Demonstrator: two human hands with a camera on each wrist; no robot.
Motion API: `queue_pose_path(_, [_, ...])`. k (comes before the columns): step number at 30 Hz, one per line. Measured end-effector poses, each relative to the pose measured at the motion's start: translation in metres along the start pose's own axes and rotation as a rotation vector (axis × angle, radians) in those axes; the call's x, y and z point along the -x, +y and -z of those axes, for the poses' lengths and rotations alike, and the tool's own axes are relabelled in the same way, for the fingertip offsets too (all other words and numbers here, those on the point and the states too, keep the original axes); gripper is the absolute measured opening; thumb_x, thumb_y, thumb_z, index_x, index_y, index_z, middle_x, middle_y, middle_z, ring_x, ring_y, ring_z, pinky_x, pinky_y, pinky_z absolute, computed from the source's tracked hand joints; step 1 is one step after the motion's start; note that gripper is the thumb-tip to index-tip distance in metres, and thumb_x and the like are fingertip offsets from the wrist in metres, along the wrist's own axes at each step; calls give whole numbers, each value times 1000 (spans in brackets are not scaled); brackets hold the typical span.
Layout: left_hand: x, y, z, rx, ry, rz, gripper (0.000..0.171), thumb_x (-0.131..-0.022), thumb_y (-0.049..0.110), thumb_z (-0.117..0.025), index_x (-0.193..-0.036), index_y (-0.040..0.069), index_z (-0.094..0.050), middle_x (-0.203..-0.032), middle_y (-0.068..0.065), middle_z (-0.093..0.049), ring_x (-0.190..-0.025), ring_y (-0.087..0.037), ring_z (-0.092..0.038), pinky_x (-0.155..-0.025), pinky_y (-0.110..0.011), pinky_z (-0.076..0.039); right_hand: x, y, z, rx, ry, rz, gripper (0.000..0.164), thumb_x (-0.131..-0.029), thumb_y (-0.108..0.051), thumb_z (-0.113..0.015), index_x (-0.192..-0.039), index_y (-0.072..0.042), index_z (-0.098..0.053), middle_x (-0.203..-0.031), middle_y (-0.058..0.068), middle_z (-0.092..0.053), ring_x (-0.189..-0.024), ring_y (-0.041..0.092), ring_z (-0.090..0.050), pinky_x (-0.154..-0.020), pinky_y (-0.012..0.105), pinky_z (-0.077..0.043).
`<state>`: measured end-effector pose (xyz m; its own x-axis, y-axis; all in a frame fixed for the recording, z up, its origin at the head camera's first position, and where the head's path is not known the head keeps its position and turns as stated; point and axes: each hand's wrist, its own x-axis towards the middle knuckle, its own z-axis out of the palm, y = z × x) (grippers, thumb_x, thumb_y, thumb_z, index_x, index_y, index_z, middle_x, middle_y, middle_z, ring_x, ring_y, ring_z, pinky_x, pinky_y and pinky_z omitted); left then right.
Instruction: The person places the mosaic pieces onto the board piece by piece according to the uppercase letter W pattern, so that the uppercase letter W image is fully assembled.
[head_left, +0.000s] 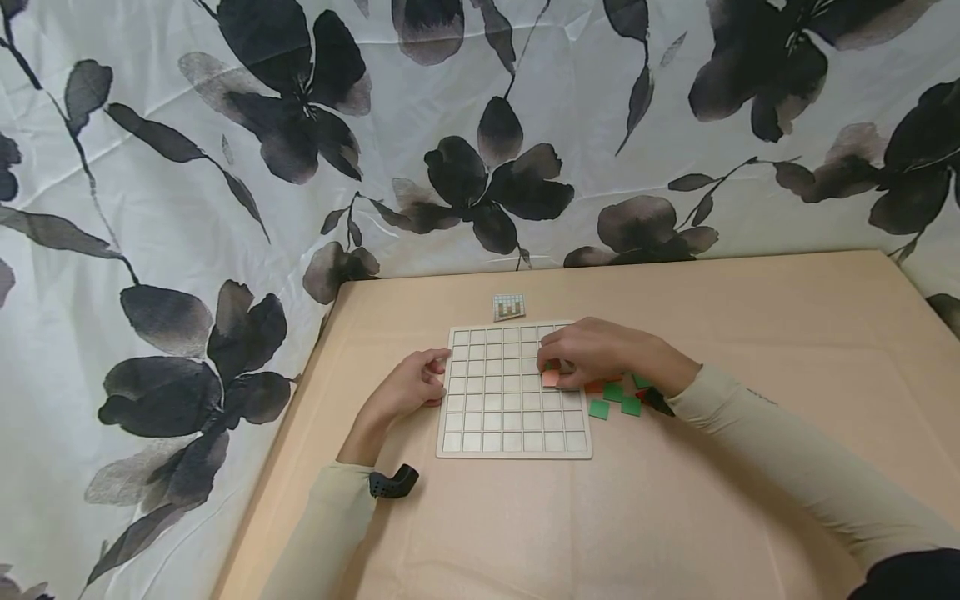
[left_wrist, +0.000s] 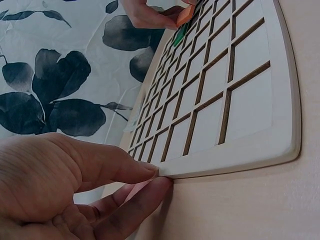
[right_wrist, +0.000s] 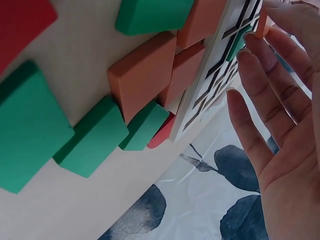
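Note:
A white square board (head_left: 517, 455) with raised grid lines lies flat on the table. My left hand (head_left: 411, 385) pinches its left edge between thumb and fingers, seen closely at the board's rim (left_wrist: 225, 167) in the left wrist view. Over the board's right part, my right hand (head_left: 588, 352) pinches an orange square tile (head_left: 551, 378) with thumb and fingertips. The tile (right_wrist: 261, 24) is held on edge in the right wrist view, the other fingers spread. Just beside it, a green tile (left_wrist: 181, 37) sits in the grid, partly hidden by the right hand in the head view.
Loose green tiles (head_left: 598, 409), orange tiles (right_wrist: 145, 75) and red tiles (right_wrist: 22, 30) lie right of the board, partly under the right forearm. A small card with a printed grid (head_left: 508, 307) lies beyond the board. A floral curtain (head_left: 480, 125) hangs behind the table (head_left: 675, 517).

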<state>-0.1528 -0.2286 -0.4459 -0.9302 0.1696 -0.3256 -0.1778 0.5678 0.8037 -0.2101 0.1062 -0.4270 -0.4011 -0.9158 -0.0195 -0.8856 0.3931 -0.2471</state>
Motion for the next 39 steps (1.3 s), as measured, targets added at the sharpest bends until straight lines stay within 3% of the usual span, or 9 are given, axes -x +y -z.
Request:
queue_pose_path(29, [0, 1, -2, -3, 13, 10, 70, -85, -15, -65, -150, 7, -48, -116, -12, -50, -90, -21, -53, -69, -30, -56, 0, 0, -3, 33, 0, 27, 14, -90, -32, -76, -101, -24, -74, -93, -7, -61, -69, 4, -48, -64, 24, -45])
queue_pose_path(39, [1, 3, -3, -2, 11, 8, 69, -86, -15, -64, -150, 7, -48, -117, -13, -49, -91, -21, -52, -69, -30, -56, 13, 8, 3, -58, -24, -73, 21, -90, -30, -75, -109, -22, -74, -90, -6, -58, -73, 6, -50, -64, 26, -41])
